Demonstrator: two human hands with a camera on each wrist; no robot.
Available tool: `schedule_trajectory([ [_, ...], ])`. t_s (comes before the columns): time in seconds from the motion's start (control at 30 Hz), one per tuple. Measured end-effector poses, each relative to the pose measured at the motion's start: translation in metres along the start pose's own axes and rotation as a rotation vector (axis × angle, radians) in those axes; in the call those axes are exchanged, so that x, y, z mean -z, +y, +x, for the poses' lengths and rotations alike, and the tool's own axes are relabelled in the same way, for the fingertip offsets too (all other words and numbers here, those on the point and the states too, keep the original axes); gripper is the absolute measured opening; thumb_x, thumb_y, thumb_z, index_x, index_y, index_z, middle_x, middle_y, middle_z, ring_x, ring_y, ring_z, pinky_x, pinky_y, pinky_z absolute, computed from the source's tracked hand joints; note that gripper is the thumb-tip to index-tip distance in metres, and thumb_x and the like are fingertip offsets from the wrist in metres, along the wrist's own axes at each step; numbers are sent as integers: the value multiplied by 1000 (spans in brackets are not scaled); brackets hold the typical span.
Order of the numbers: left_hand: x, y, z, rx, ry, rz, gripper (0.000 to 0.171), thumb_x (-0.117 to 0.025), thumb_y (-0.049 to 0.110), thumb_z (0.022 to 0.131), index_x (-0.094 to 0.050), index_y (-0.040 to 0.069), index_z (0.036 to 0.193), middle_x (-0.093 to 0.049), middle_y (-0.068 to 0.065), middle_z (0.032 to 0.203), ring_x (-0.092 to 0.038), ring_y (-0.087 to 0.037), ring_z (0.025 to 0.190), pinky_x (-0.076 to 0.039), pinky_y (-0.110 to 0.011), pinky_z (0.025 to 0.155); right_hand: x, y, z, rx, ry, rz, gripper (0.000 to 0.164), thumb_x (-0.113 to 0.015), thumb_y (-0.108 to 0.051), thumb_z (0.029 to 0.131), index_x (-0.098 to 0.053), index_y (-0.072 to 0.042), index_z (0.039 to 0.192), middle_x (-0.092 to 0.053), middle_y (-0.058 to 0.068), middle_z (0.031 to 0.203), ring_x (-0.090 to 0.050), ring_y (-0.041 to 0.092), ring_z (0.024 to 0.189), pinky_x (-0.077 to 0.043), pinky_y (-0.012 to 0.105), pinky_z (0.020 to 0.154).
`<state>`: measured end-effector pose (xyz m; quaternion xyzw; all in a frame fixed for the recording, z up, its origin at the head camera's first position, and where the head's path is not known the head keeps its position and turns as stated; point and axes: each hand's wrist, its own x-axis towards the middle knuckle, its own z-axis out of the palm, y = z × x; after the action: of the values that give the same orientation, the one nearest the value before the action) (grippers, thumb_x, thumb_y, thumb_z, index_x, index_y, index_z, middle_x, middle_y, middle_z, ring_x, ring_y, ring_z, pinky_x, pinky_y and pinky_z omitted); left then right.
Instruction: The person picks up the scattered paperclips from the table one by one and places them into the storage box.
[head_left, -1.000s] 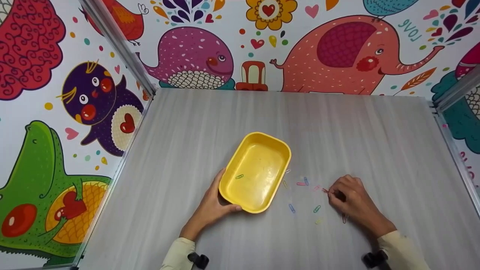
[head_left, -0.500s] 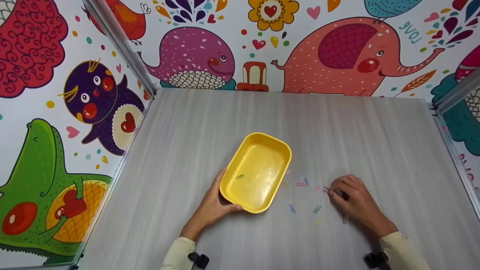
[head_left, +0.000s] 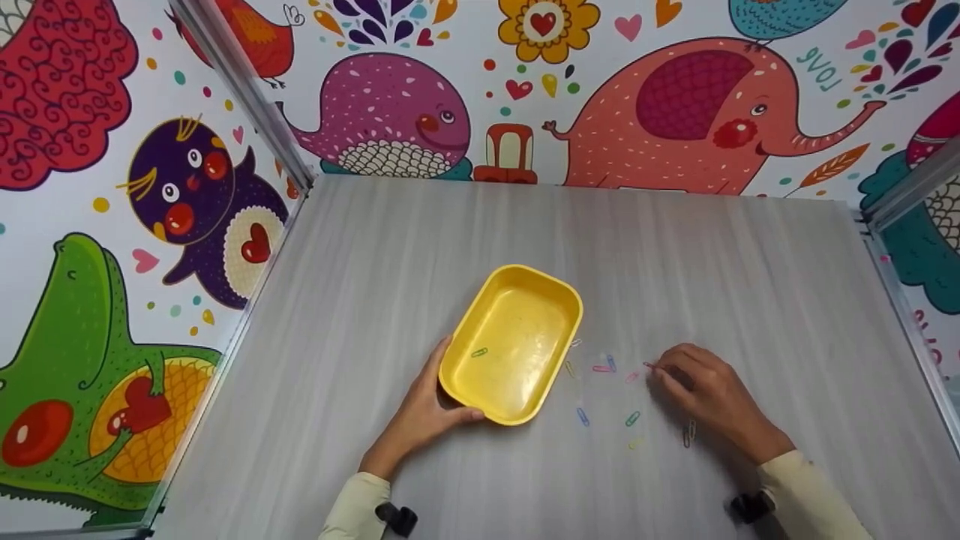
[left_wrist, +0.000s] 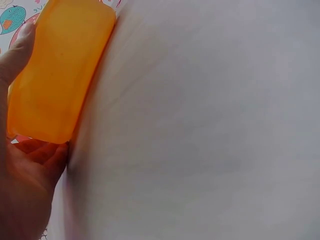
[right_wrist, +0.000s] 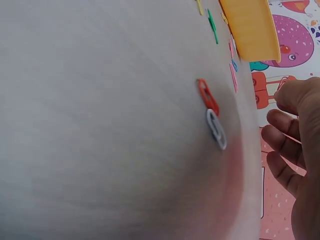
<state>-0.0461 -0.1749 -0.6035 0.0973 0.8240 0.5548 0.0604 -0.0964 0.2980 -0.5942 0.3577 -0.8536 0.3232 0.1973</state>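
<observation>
Reddish clip [head_left: 649,365], pinched at my right hand's [head_left: 701,386] ten o'clock. My left hand [head_left: 424,409] grips the yellow tray [head_left: 525,330], seven to nine o'clock. Clip judged light, springy; best held by one end. Blue clip [head_left: 583,417] loose on counter [head_left: 375,247], eight o'clock from it.

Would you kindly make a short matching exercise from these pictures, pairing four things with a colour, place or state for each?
Column one
1. Left hand
2. Right hand
3. Tray
4. Table

Column two
A. pinching a paper clip
B. grey, under the scattered clips
C. gripping a yellow thing
D. yellow, with one green clip inside

Right pairs: 1-C, 2-A, 3-D, 4-B
</observation>
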Motion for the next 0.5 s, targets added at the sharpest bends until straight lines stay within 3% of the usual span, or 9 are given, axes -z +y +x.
schedule_trajectory([
  [0.13, 0, 0, 0, -23, -1, 13, 131, -101, 42, 80, -19, 6, 176, -30, -14, 179, -34, -34, 162, -26, -63, 129, -1, -3, 6, -12, -24, -2, 26, -90, 10, 83, -77, -10, 94, -73, -5, 91, -64, 7, 77, -51, 18, 70],
  [0.33, 0, 0, 0, -35, -3, 27, 130, -100, 42, 81, -19, 10, 177, -30, -14, 179, -35, -33, 162, -26, -61, 129, -4, -7, 16, 13, -38, 13, 30, -90, 13, 80, -77, -11, 94, -68, -9, 84, -54, 2, 70, -44, 18, 62],
  [0.5, 0, 1, 0, -27, -2, 11, 130, -100, 39, 82, -18, 9, 177, -28, -12, 180, -32, -31, 164, -24, -60, 130, -5, -15, 28, -37, -110, 58, 26, -89, 9, 85, -79, -11, 98, -69, -12, 87, -53, 0, 71, -45, 15, 63],
])
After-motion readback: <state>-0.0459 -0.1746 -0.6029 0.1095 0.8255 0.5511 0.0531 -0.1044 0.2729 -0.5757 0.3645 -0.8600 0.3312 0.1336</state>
